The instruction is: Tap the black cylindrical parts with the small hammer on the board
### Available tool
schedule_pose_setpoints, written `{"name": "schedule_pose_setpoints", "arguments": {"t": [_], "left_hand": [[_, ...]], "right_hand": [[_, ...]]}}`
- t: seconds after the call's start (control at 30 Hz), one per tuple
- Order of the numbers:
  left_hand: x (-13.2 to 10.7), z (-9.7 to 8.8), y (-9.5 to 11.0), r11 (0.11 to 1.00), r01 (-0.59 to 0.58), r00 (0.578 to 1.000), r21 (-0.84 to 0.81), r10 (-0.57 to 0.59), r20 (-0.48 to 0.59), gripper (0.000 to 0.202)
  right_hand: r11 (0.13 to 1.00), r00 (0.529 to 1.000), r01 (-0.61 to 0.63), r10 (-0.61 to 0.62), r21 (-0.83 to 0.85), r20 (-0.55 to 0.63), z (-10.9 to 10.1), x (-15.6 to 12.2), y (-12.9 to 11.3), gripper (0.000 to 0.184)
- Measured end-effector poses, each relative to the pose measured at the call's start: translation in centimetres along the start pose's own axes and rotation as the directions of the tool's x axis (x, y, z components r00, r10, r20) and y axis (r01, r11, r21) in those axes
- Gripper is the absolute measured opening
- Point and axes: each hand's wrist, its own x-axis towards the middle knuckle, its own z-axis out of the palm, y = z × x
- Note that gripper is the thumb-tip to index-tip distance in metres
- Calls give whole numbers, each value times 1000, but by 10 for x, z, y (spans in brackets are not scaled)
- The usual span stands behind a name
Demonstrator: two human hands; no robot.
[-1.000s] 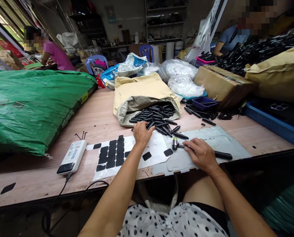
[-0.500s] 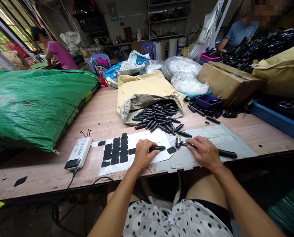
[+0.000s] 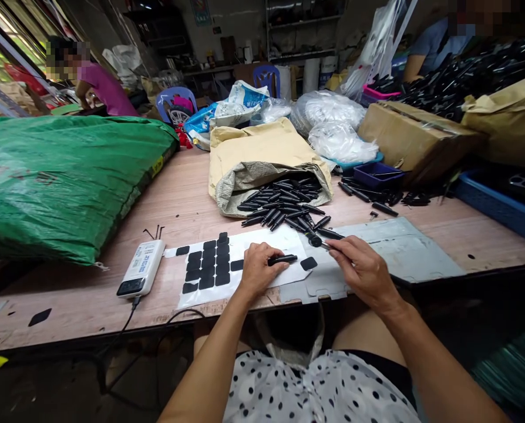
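My left hand (image 3: pixel 261 267) is closed on a black pen-shaped tube (image 3: pixel 284 258), which lies low over the white sheet and points right. My right hand (image 3: pixel 363 267) is closed round the shaft of a small hammer (image 3: pixel 315 240). The hammer's head is raised a little beyond the tube's free end, apart from it; most of the handle is hidden by the hand. Between the hands a single black rounded patch (image 3: pixel 309 263) lies at the sheet's edge. Several more black patches (image 3: pixel 207 264) stick to the white sheet (image 3: pixel 251 240) at left.
A paper sack (image 3: pixel 266 144) spills several black tubes (image 3: pixel 284 200) just beyond my hands. A grey board (image 3: pixel 403 247) lies at right. A white power bank (image 3: pixel 141 267) with a cable and a green sack (image 3: pixel 69 182) are left. Two people sit farther back.
My right hand has lifted and turned the hammer, so its head has moved up and slightly left and its handle end no longer shows. My left hand still holds the tube.
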Motion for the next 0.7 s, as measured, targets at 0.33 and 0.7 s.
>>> {"name": "schedule_pose_setpoints", "arguments": {"t": [0.33,0.7], "left_hand": [[1,1,0,1000,28,1000,-13,-28,-3,18],[0,0,2,998,48,999,-27,-48,0,22]], "right_hand": [[999,992,23,-19,-33,127,34,-4,-50,34],[999,991,-31,33,-20,129,21,-7,-31,31]]}}
